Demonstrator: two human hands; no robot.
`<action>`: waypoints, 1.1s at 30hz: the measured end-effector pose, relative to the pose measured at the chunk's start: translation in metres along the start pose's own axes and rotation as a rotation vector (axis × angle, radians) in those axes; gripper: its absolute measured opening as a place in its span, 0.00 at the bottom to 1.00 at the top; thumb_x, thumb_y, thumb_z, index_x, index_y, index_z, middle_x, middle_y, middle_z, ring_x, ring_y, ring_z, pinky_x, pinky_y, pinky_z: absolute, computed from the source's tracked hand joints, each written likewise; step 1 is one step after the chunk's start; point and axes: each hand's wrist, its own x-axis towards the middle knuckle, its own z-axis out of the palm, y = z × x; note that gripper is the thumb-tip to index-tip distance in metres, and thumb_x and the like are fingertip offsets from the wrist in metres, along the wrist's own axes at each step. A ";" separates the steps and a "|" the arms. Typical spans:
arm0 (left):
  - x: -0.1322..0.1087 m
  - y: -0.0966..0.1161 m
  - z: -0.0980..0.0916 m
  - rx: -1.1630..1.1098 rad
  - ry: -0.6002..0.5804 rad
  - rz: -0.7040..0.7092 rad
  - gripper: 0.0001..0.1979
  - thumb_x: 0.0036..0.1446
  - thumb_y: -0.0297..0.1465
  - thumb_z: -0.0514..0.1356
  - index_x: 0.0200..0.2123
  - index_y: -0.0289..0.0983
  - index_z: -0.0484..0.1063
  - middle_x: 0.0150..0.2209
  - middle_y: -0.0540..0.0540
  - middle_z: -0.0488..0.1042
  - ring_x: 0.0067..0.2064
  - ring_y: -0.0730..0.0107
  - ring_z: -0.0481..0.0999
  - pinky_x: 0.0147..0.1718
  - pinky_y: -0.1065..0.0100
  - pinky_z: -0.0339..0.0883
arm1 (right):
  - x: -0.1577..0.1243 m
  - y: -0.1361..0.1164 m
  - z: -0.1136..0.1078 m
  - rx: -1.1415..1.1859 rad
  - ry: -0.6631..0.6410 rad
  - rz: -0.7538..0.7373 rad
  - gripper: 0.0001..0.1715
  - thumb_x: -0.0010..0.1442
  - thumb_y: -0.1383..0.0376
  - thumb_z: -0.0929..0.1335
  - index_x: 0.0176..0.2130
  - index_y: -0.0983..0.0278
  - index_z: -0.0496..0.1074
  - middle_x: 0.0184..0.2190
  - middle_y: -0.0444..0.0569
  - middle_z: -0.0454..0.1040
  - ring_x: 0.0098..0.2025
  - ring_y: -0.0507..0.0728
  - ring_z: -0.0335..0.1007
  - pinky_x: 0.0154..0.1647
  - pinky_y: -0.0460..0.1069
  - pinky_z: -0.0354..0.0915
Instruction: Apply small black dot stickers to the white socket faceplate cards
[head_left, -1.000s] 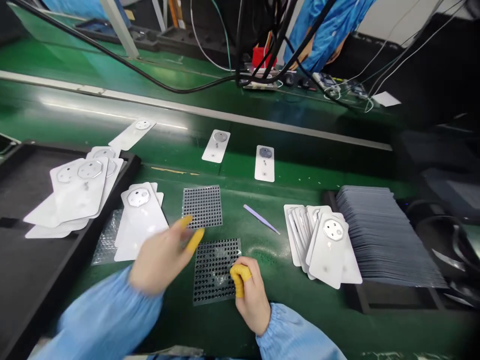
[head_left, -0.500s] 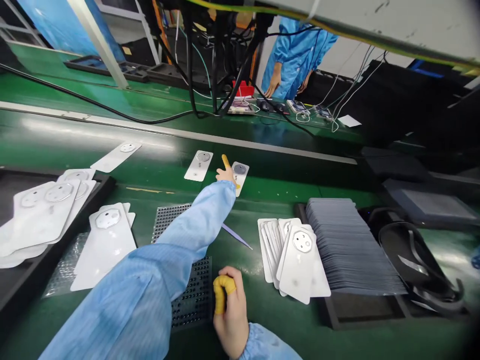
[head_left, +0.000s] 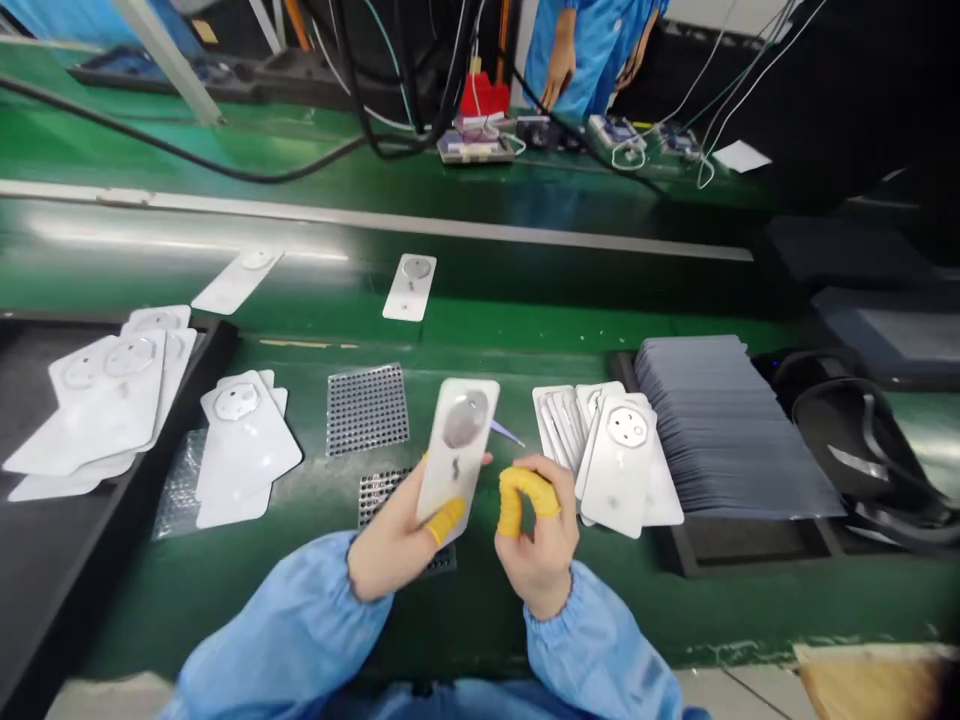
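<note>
My left hand [head_left: 405, 535] grips a white phone back cover [head_left: 456, 465] with a round grey camera area, tilted up in front of me. A yellow finger cot on the thumb presses on its face. Just right of it, my right hand [head_left: 541, 530] has its yellow-cotted thumb and forefinger curled tip to tip in a pinch. Whatever may be between those tips is too small to tell. Behind the cover, purple tweezers [head_left: 508, 433] lie partly hidden. Sheets of small black dots, one farther back [head_left: 367, 410] and one under my left hand [head_left: 381, 492], rest on the green bench.
White covers lie fanned at right [head_left: 619, 465], stacked at left [head_left: 247, 450] and heaped in a black tray [head_left: 217, 350]. A row of grey sheets [head_left: 735, 430] fills another tray. Single covers [head_left: 410, 287] lie farther back. Across the bench stands a person in blue [head_left: 589, 50].
My left hand has come back from the far strip, bringing a white phone back cover in front of me. My right hand keeps its pinch. The view has tilted down.
</note>
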 end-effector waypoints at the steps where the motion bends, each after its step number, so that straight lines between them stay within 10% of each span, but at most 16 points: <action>1: -0.018 -0.004 0.007 -0.039 0.022 -0.002 0.24 0.58 0.35 0.59 0.57 0.37 0.63 0.58 0.38 0.68 0.59 0.52 0.67 0.56 0.56 0.64 | 0.003 -0.005 0.000 -0.005 -0.017 -0.029 0.16 0.57 0.79 0.63 0.44 0.66 0.67 0.40 0.53 0.68 0.42 0.56 0.68 0.39 0.52 0.72; 9: -0.071 -0.023 0.020 -0.134 0.158 0.004 0.22 0.56 0.33 0.62 0.55 0.46 0.68 0.53 0.46 0.73 0.53 0.58 0.73 0.52 0.65 0.69 | -0.003 -0.034 0.003 -0.053 -0.086 -0.096 0.17 0.57 0.77 0.65 0.46 0.64 0.69 0.39 0.50 0.72 0.46 0.56 0.70 0.48 0.55 0.72; 22: -0.052 0.001 0.009 0.069 0.098 0.431 0.34 0.53 0.18 0.54 0.62 0.47 0.56 0.56 0.46 0.70 0.54 0.60 0.72 0.50 0.65 0.69 | -0.012 -0.043 0.002 -0.007 -0.275 -0.121 0.20 0.60 0.72 0.60 0.52 0.67 0.65 0.56 0.61 0.62 0.56 0.64 0.64 0.54 0.65 0.65; 33: -0.058 0.003 0.009 0.066 0.108 0.374 0.41 0.52 0.18 0.56 0.65 0.52 0.48 0.62 0.49 0.62 0.61 0.54 0.64 0.57 0.61 0.64 | -0.017 -0.050 0.002 0.066 -0.429 -0.050 0.31 0.60 0.69 0.59 0.62 0.69 0.54 0.64 0.63 0.50 0.64 0.70 0.52 0.55 0.68 0.63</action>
